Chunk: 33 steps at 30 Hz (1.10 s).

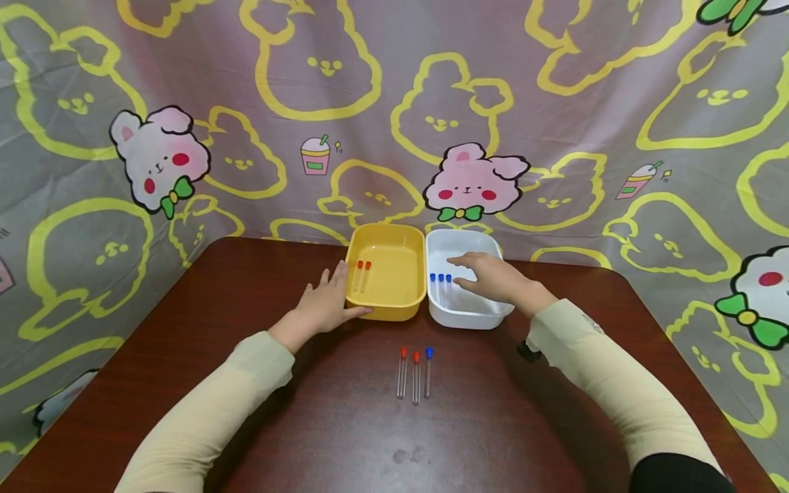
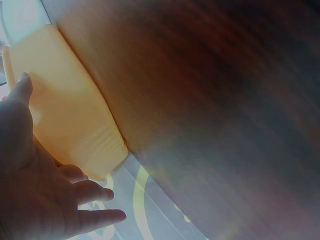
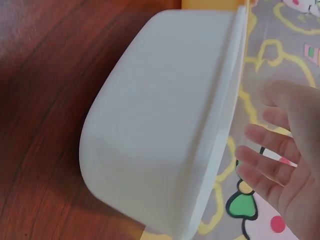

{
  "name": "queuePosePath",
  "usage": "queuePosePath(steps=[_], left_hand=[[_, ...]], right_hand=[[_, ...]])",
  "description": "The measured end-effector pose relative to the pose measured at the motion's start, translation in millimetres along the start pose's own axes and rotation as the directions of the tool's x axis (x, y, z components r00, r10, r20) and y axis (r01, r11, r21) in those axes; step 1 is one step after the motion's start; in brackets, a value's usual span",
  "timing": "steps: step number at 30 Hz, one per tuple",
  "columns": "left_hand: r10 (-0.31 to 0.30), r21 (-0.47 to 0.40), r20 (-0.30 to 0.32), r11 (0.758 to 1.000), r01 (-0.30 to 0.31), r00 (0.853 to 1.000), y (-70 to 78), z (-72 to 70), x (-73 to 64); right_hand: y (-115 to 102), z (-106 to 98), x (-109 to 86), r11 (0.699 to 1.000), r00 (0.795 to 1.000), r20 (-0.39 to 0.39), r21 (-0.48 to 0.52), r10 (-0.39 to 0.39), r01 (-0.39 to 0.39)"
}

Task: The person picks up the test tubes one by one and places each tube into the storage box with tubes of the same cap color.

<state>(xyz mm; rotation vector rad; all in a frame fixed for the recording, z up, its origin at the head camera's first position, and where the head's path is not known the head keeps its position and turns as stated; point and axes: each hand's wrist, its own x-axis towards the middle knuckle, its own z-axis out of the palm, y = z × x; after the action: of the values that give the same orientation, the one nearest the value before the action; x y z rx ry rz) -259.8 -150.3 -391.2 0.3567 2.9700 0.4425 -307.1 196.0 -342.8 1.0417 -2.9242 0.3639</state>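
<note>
Fingers (image 2: 102, 219) apart: probably just steadying yellow tub (image 1: 394, 313) with left hand (image 1: 322, 301) near table's (image 1: 308, 438) far edge, dangling right hand (image 1: 495, 277) over white tub (image 1: 461, 320).

Dark reddish-brown table (image 1: 320, 438) with rounded far corners and a soft sheen of light on its near part; grey-mauve fabric (image 1: 407, 41) hangs along the far, left and right sides, printed with yellow-outlined animals (image 1: 324, 66), red-cheeked rabbits (image 1: 474, 181) in green bows (image 1: 461, 213) and pink drink cups (image 1: 316, 161)
</note>
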Motion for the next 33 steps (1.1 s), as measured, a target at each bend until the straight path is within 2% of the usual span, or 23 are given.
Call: queuePosePath(steps=[9, 18, 26, 33], left_hand=[[-0.007, 0.01, -0.008, 1.0, 0.007, 1.0, 0.8, -1.3, -1.4], [0.002, 0.02, -0.012, 1.0, -0.002, 1.0, 2.5, -3.9, -1.7], [-0.003, 0.008, -0.007, 1.0, 0.003, 1.0, 4.6, -4.4, -3.5], [-0.005, 0.007, -0.01, 1.0, 0.005, 1.0, 3.3, -2.3, -2.1]], right_hand=[[-23, -7, -14.0, 0.998, 0.991, -0.126, 0.025, -0.05, 0.053], [-39, -12, -26.6, 0.994, 0.978, -0.193, 0.058, -0.079, 0.092], [-51, -12, -40.1, 0.99, 0.97, -0.236, 0.109, -0.062, 0.09], [-61, -9, -53.1, 0.983, 0.96, -0.271, 0.141, -0.077, 0.119]])
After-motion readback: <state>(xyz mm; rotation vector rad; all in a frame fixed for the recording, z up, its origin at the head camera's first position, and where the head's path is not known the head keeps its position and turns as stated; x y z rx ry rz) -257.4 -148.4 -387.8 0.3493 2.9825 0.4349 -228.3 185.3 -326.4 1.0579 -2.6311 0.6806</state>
